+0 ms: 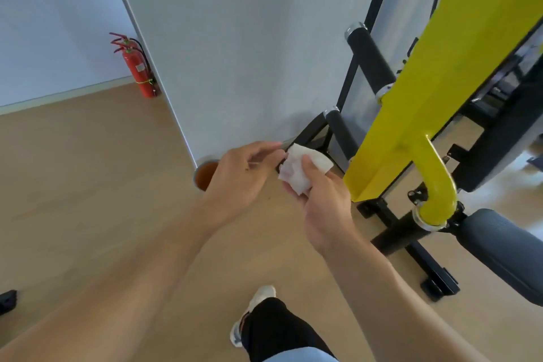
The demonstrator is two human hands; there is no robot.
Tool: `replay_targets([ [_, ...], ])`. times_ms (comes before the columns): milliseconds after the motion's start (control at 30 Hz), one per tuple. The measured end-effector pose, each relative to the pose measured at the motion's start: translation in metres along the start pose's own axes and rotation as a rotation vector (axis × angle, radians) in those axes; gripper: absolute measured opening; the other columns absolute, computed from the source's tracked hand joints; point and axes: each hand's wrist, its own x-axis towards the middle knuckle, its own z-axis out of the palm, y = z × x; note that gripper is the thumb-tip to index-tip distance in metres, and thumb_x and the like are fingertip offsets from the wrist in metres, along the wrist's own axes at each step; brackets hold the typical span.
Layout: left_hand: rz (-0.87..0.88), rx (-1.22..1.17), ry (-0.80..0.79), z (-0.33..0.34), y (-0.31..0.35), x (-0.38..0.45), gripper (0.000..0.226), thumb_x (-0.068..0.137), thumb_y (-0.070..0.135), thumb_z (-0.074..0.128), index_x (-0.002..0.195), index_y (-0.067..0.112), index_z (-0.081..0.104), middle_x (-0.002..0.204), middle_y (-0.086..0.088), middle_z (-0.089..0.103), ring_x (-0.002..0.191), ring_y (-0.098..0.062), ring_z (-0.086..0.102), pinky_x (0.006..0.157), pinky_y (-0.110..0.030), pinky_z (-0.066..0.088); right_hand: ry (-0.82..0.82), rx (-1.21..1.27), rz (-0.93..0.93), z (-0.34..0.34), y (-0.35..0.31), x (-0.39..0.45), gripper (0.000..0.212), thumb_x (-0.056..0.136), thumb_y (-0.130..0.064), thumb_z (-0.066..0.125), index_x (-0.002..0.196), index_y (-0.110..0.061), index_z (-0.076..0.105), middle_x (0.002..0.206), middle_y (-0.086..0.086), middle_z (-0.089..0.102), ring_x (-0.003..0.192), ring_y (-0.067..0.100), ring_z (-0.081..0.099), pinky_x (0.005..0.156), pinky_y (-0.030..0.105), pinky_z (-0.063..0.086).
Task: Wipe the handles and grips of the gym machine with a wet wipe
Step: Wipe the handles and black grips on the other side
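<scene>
White wet wipe, crumpled, held in front of the body, just left of the lower end of the yellow machine arm. Pinched in the right hand: thumb pressed on top of the wipe, fingers curled beneath it. Left hand immediately left of the wipe, fingers half-curled, fingertips at or near its left edge; contact between left fingertips and wipe not determinable. Nothing visibly gripped in the left hand.

Relative to the yellow machine arm:
- Curved yellow tube projecting from the lower side of the arm, ending in a chrome collar.
- Black cylindrical grip below that collar, extending down-left. Not touched by either hand.
- Upper black roller and lower black roller left of the arm, each chrome-capped, apart from the wipe.
- Dark padded cushion below and right of the arm.
- Black base frame on the floor beneath the arm.

Further left of the arm: grey wall corner; round brown-lined container at the foot of the corner, partly hidden by the left hand; red fire extinguisher standing against the far wall. Light wooden floor throughout. Black trouser leg and white shoe at the bottom, below the hands.
</scene>
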Motion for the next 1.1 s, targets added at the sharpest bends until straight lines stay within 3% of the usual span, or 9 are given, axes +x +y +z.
replay_targets([
  [133,0.04,-0.023,-0.041,-0.01,0.005,0.056,0.02,0.101,0.027,0.057,0.098,0.039,0.073,0.085,0.027,0.074,0.082,0.016,0.065,0.069,0.0,0.042,0.047,0.04,-0.111,0.036,-0.019,0.026,0.012,0.1,-0.028,0.056,0.098,-0.029,0.068,0.093,-0.011,0.076,0.095,0.01,0.07,0.095,0.038,0.055],
  [333,0.188,-0.035,-0.169,-0.028,0.05,0.14,0.024,0.101,0.021,0.054,0.099,0.029,0.077,0.085,0.028,0.074,0.081,0.018,0.063,0.067,0.001,0.041,0.187,-0.211,-0.582,0.073,-0.076,0.042,0.01,0.095,-0.016,0.065,0.095,-0.024,0.059,0.08,-0.023,0.064,0.073,-0.007,0.06,0.063,0.012,0.049],
  [433,0.317,-0.073,-0.237,-0.022,0.075,0.177,0.019,0.099,0.022,0.06,0.111,0.028,0.074,0.101,0.02,0.075,0.091,0.012,0.066,0.079,-0.007,0.05,0.283,-0.34,-0.866,0.079,-0.109,0.034,0.016,0.087,-0.003,0.072,0.095,-0.016,0.068,0.095,-0.016,0.072,0.094,-0.001,0.067,0.074,0.012,0.051],
  [567,0.463,-0.146,-0.391,-0.001,0.105,0.208,0.02,0.097,0.03,0.061,0.116,0.03,0.067,0.107,0.018,0.071,0.094,0.006,0.066,0.081,-0.011,0.051,0.703,-0.854,-1.245,0.078,-0.155,0.032,0.023,0.084,0.001,0.072,0.104,-0.011,0.069,0.104,-0.008,0.067,0.101,0.003,0.06,0.081,0.012,0.047],
  [633,0.531,-0.176,-0.465,0.009,0.116,0.222,0.025,0.097,0.033,0.063,0.121,0.03,0.066,0.112,0.015,0.071,0.1,-0.001,0.068,0.086,-0.012,0.052,0.901,-1.119,-1.185,0.077,-0.173,0.039,0.018,0.084,-0.003,0.069,0.101,-0.01,0.069,0.096,-0.007,0.068,0.092,0.001,0.053,0.07,0.011,0.041],
  [800,0.687,-0.218,-0.659,0.023,0.115,0.251,0.02,0.096,0.026,0.065,0.115,0.023,0.073,0.113,0.01,0.073,0.103,-0.001,0.068,0.088,-0.007,0.049,0.913,-1.683,-0.364,0.085,-0.165,0.056,0.019,0.094,-0.027,0.064,0.113,-0.026,0.061,0.102,-0.006,0.069,0.087,0.017,0.065,0.072,0.03,0.05],
  [867,0.735,-0.25,-0.717,0.026,0.108,0.26,0.018,0.094,0.022,0.068,0.111,0.024,0.074,0.113,0.01,0.074,0.104,-0.003,0.069,0.092,-0.01,0.05,0.941,-1.752,-0.258,0.092,-0.155,0.057,0.041,0.095,-0.042,0.059,0.132,-0.025,0.053,0.122,-0.005,0.065,0.109,0.019,0.062,0.089,0.032,0.047],
  [967,0.773,-0.289,-0.778,0.027,0.106,0.271,0.018,0.093,0.021,0.07,0.11,0.026,0.075,0.111,0.012,0.073,0.105,0.0,0.068,0.093,-0.008,0.047,0.961,-1.781,-0.105,0.1,-0.139,0.062,0.082,0.093,-0.062,0.045,0.156,-0.014,0.023,0.156,0.003,0.036,0.144,0.023,0.033,0.118,0.038,0.021],
  [1100,0.822,-0.311,-0.847,0.027,0.106,0.28,0.02,0.095,0.023,0.068,0.113,0.028,0.074,0.112,0.018,0.071,0.109,0.009,0.063,0.095,-0.005,0.042,1.156,-1.796,-0.12,0.105,-0.126,0.072,0.076,0.099,-0.062,0.023,0.15,-0.008,0.037,0.149,0.009,0.048,0.141,0.027,0.039,0.121,0.046,0.014],
])
